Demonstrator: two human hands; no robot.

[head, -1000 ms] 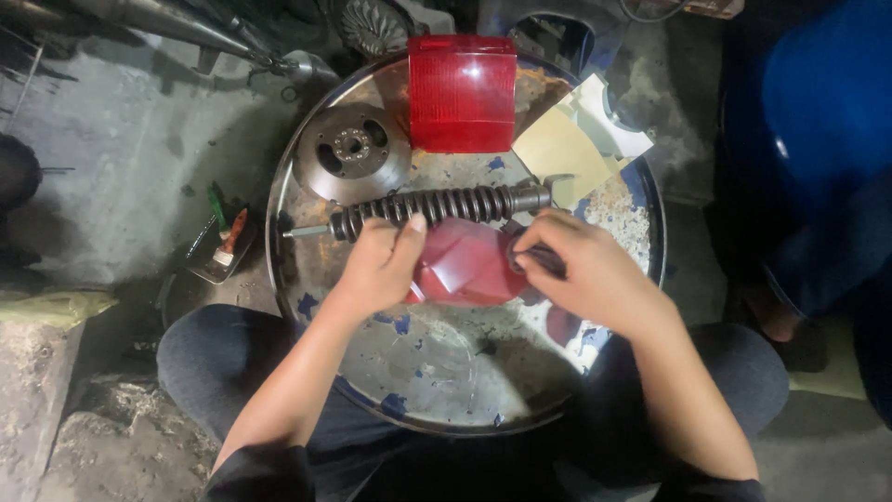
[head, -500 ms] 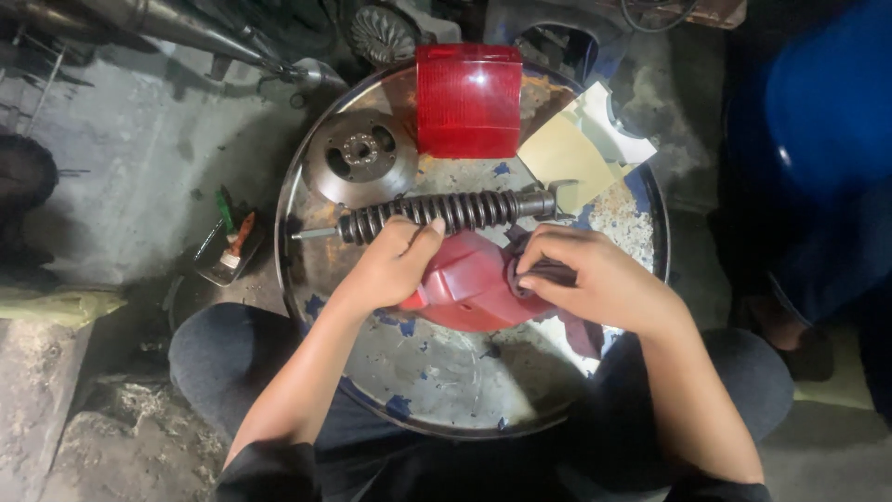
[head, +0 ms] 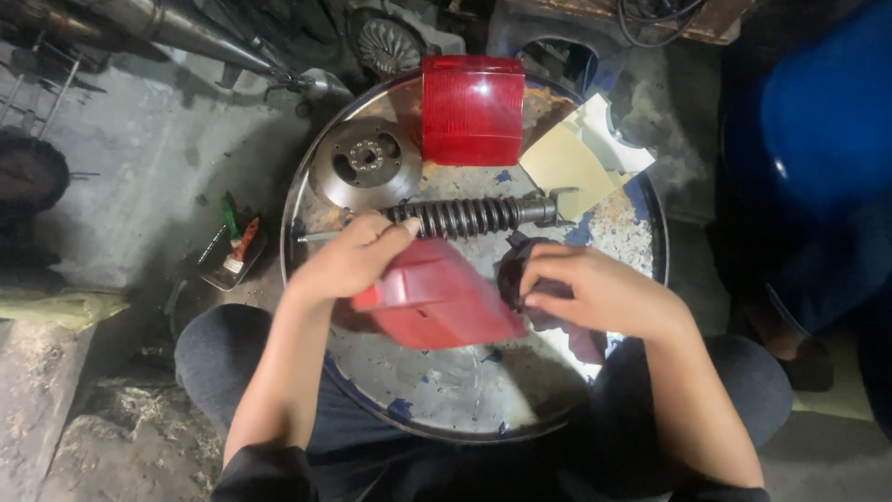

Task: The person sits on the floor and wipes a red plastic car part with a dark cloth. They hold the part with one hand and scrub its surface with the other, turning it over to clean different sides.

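Centrally, my left hand (head: 348, 260) is curled around the red lens (head: 437, 299); my right hand (head: 595, 293) pinches a dark rag (head: 520, 274) beside it. Both hover over the round tray (head: 465, 390), which holds a spring (head: 465, 216), a disc (head: 365, 163) and another red lens (head: 472, 109) at upper centre.

A dim workshop seen from above, with a rough, stained grey concrete floor (head: 158, 177) spreading to the left and lit unevenly from overhead. A metal pipe (head: 186, 33) slants across the top left corner, a small tray (head: 232, 256) of green and orange oddments lies on the floor beside a round, rusty, paint-flecked metal counter (head: 465, 400), and a dark finned part (head: 383, 42) sits at the top. To the right stands a large blue rounded object (head: 818, 130), with a wooden board (head: 706, 23) above it.
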